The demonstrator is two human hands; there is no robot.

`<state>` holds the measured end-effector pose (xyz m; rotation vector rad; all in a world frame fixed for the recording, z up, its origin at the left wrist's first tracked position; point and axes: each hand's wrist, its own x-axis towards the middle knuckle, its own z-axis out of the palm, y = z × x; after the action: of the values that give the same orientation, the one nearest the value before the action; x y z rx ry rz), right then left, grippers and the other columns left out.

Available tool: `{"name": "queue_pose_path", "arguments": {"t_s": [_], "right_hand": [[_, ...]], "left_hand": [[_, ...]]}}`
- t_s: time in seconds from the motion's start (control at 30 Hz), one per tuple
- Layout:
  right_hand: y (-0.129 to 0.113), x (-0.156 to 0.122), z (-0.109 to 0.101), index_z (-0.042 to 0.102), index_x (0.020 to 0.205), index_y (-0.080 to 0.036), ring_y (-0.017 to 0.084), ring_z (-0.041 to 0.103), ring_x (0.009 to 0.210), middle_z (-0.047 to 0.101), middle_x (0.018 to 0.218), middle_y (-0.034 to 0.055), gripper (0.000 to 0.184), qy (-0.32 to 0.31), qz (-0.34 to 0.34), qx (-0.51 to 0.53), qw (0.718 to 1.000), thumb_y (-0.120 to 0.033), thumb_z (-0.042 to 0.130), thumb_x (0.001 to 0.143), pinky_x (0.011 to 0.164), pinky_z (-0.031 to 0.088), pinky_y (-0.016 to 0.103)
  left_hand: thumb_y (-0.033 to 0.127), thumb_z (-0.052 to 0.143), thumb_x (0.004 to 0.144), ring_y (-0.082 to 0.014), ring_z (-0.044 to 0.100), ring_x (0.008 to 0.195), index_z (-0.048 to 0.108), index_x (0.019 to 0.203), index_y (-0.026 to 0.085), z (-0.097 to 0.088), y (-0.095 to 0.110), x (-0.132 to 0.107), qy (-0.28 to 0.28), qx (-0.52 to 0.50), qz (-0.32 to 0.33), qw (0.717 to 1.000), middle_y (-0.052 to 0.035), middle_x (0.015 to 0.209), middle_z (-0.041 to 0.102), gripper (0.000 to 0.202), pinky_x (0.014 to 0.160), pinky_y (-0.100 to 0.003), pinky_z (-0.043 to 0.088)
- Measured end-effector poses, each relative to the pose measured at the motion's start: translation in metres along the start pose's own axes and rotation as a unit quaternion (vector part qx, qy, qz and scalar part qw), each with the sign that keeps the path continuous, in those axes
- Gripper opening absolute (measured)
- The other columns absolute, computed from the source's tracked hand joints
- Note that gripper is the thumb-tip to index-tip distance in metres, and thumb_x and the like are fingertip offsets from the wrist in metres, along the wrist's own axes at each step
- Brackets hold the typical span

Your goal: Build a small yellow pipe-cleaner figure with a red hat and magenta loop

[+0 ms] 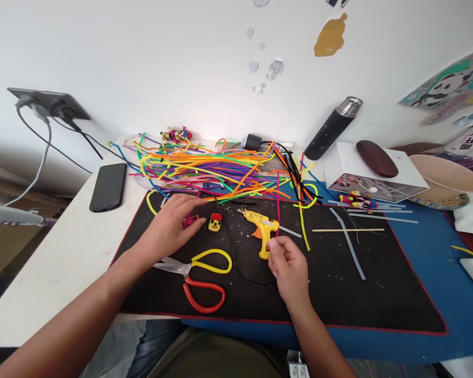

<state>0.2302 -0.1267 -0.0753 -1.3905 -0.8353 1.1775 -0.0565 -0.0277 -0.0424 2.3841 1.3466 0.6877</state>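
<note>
My left hand hovers over the mat's left side, fingers apart, beside a small red-pink piece that it partly hides. Just right of its fingertips lies a small yellow fuzzy head with a red top and black eyes. My right hand is closed, its thumb and forefinger at the handle of a yellow glue gun with an orange trigger. The gun lies on its side, nozzle toward the left. Scissors with one yellow and one red handle lie open below my left hand.
Many coloured pipe cleaners are heaped along the back of the black mat. Glue sticks and a wooden stick lie right. A thermos, a white box and a phone surround the mat. A thin black cord crosses it.
</note>
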Motion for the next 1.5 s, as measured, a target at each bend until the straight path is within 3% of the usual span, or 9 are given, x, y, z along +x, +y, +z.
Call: {"name": "queue_pose_path", "arguments": {"t_s": [0.2, 0.47, 0.7, 0.83, 0.97, 1.13, 1.2, 1.27, 1.5], "right_hand": [[0.000, 0.000, 0.000, 0.063, 0.079, -0.022, 0.008, 0.030, 0.042, 0.035, 0.054, -0.0094, 0.051, 0.000, -0.001, -0.015, 1.000, -0.070, 0.077, 0.089, 0.038, 0.024, 0.021], [-0.002, -0.001, 0.003, 0.063, 0.080, -0.021, 0.008, 0.027, 0.044, 0.033, 0.056, -0.0102, 0.054, 0.010, 0.016, -0.019, 1.000, -0.073, 0.079, 0.085, 0.039, 0.022, 0.020], [-0.013, 0.001, 0.002, 0.063, 0.081, -0.022, 0.008, 0.027, 0.044, 0.033, 0.055, -0.0104, 0.052, -0.028, 0.035, -0.054, 0.998, -0.071, 0.077, 0.087, 0.041, 0.021, 0.022], [-0.032, 0.011, 0.003, 0.065, 0.079, -0.022, 0.011, 0.034, 0.048, 0.041, 0.057, -0.0069, 0.044, -0.064, -0.018, -0.162, 0.985, -0.063, 0.074, 0.092, 0.045, 0.027, 0.024], [-0.054, 0.036, 0.005, 0.073, 0.086, -0.023, 0.015, 0.050, 0.054, 0.058, 0.061, -0.0031, 0.027, -0.098, -0.100, -0.317, 0.938, -0.047, 0.070, 0.098, 0.054, 0.035, 0.026], [-0.076, 0.077, 0.013, 0.074, 0.093, -0.025, 0.017, 0.056, 0.058, 0.062, 0.063, -0.0038, 0.016, -0.127, -0.186, -0.465, 0.856, -0.035, 0.065, 0.102, 0.059, 0.035, 0.028], [-0.082, 0.090, 0.019, 0.074, 0.096, -0.024, 0.018, 0.059, 0.060, 0.065, 0.064, -0.0035, 0.015, -0.142, -0.182, -0.539, 0.810, -0.032, 0.064, 0.104, 0.059, 0.036, 0.028], [-0.086, 0.100, 0.025, 0.075, 0.105, -0.025, 0.019, 0.065, 0.066, 0.073, 0.073, -0.0014, 0.014, -0.164, -0.165, -0.627, 0.743, -0.029, 0.062, 0.107, 0.062, 0.038, 0.029], [-0.087, 0.118, 0.038, 0.078, 0.116, -0.024, 0.027, 0.076, 0.095, 0.084, 0.106, 0.0082, 0.015, -0.212, -0.144, -0.709, 0.657, -0.026, 0.069, 0.104, 0.071, 0.041, 0.030]], "left_hand": [[0.043, 0.058, 0.102, -0.0311, 0.068, 0.122, 0.071, 0.126, 0.028, -0.025, -0.018, -0.001, 0.078, -0.013, -0.086, 0.993, -0.0063, 0.126, 0.077, 0.031, 0.108, -0.047, 0.054], [0.043, 0.057, 0.102, -0.0285, 0.072, 0.105, 0.075, 0.113, 0.027, -0.002, -0.037, -0.011, 0.139, -0.050, -0.174, 0.973, -0.0058, 0.112, 0.081, 0.026, 0.094, -0.043, 0.057], [0.045, 0.058, 0.103, -0.0270, 0.071, 0.096, 0.076, 0.113, 0.027, -0.001, -0.038, -0.021, 0.138, -0.060, -0.176, 0.973, -0.0048, 0.106, 0.079, 0.028, 0.085, -0.039, 0.057], [0.045, 0.057, 0.103, -0.0256, 0.070, 0.088, 0.076, 0.110, 0.027, -0.003, -0.036, -0.021, 0.149, -0.066, -0.166, 0.973, -0.0042, 0.099, 0.077, 0.028, 0.083, -0.039, 0.056], [0.044, 0.057, 0.103, -0.0246, 0.069, 0.084, 0.076, 0.110, 0.027, -0.003, -0.036, -0.022, 0.158, -0.062, -0.162, 0.972, -0.0028, 0.094, 0.075, 0.026, 0.082, -0.038, 0.056], [0.044, 0.056, 0.104, -0.0267, 0.069, 0.090, 0.075, 0.110, 0.028, -0.002, -0.040, -0.023, 0.159, -0.068, -0.143, 0.975, -0.0036, 0.095, 0.075, 0.026, 0.084, -0.039, 0.054], [0.043, 0.055, 0.104, -0.0271, 0.069, 0.092, 0.074, 0.110, 0.027, -0.001, -0.042, -0.022, 0.158, -0.074, -0.133, 0.976, -0.0040, 0.096, 0.076, 0.025, 0.085, -0.040, 0.053], [0.042, 0.055, 0.104, -0.0269, 0.069, 0.092, 0.074, 0.109, 0.027, 0.000, -0.043, -0.022, 0.157, -0.076, -0.125, 0.977, -0.0040, 0.096, 0.076, 0.025, 0.085, -0.040, 0.053], [0.040, 0.056, 0.104, -0.0256, 0.068, 0.090, 0.076, 0.109, 0.024, 0.000, -0.044, -0.023, 0.143, -0.072, -0.108, 0.981, -0.0034, 0.091, 0.075, 0.026, 0.083, -0.038, 0.051]]}}
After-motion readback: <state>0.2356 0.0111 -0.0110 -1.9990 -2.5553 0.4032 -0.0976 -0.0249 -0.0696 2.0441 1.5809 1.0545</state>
